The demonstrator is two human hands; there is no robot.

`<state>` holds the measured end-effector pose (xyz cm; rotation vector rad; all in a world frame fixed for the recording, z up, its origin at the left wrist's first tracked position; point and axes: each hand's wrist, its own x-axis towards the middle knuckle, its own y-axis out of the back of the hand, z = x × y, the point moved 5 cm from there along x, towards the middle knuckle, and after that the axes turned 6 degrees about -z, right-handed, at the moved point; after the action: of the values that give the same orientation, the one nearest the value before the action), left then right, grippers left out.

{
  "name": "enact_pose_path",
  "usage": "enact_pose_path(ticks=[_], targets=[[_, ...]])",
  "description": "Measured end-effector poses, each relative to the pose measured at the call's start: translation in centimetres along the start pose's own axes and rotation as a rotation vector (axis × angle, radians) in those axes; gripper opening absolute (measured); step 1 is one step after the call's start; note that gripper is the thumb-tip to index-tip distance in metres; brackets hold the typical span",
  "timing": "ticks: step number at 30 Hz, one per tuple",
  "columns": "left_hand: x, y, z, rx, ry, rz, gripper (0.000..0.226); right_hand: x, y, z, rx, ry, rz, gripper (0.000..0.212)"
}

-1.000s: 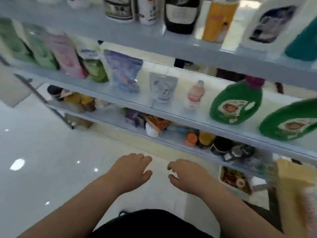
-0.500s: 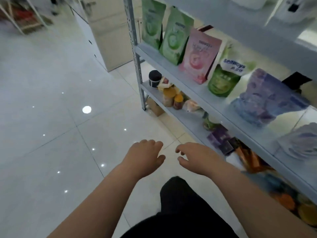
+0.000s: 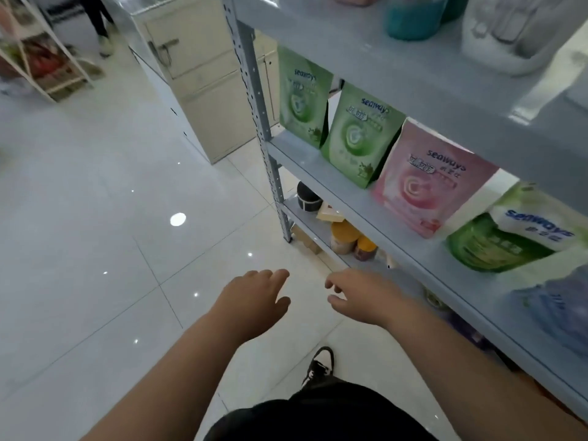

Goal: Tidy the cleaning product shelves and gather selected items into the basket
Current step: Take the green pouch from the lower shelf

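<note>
Fingers (image 3: 273,275) on both hands are loose, a bit curled, gripping nothing. Left hand (image 3: 251,300) and right hand (image 3: 362,297) hang palm-down side by side over the tiled floor (image 3: 95,218), close but not touching. The right one is just in front of the shelf unit (image 3: 318,173), not touching any product.

Same pose as half a second back, honestly. Only the view has dipped, so a black-and-white shoe (image 3: 318,367) shows now and the pouches look sharper.

Middle shelf, going from the post: two green Seaways pouches (image 3: 302,97), a pink Seaways pouch (image 3: 426,179), a slumped green-and-white refill bag (image 3: 509,237), then a purple pouch (image 3: 553,310). Shelf below holds a black tub (image 3: 307,197) and yellow-lidded jars (image 3: 345,235). Up top, a teal bottle (image 3: 413,17) sits beside a white jug (image 3: 515,30).
</note>
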<state>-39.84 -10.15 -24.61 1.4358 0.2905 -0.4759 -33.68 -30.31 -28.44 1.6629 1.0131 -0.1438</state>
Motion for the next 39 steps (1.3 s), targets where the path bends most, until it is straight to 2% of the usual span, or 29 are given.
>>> enact_pose_path(ticks=[7, 16, 20, 21, 25, 29, 32, 36, 39], targets=[[8.3, 3.8, -4.3, -0.028, -0.060, 0.029, 0.053, 7.6, 6.1, -0.8, 0.011, -0.070, 0.017, 0.040], [21.6, 9.0, -10.6, 0.059, -0.336, -0.058, 0.053, 14.1, 9.4, -0.2, 0.212, -0.366, 0.103, 0.032], [27.0, 12.9, -14.4, 0.089, -0.423, -0.039, 0.051, 16.4, 11.8, -2.3, 0.346, -0.495, 0.301, 0.010], [28.1, 13.5, -15.2, 0.108, -0.442, -0.041, 0.051, 17.1, 12.5, -2.9, 0.399, -0.522, 0.366, 0.012], [31.7, 14.5, -16.9, 0.105, -0.502, -0.063, 0.056, 20.3, 14.9, -4.7, 0.612, -0.564, 0.590, 0.047], [34.7, 14.2, -15.8, 0.219, -0.586, -0.095, 0.072, 22.8, 18.4, -4.2, 0.799, -0.551, 0.818, 0.062], [36.7, 13.5, -15.9, 0.354, -0.553, -0.199, 0.082, 23.9, 22.3, -2.3, 0.884, -0.553, 0.935, 0.067], [37.6, 12.5, -16.8, 0.474, -0.522, -0.272, 0.086, 25.9, 25.6, 0.0, 0.897, -0.644, 0.960, 0.043], [38.0, 12.3, -17.3, 0.475, -0.532, -0.305, 0.088, 27.4, 26.0, 0.7, 0.872, -0.684, 0.980, 0.024]])
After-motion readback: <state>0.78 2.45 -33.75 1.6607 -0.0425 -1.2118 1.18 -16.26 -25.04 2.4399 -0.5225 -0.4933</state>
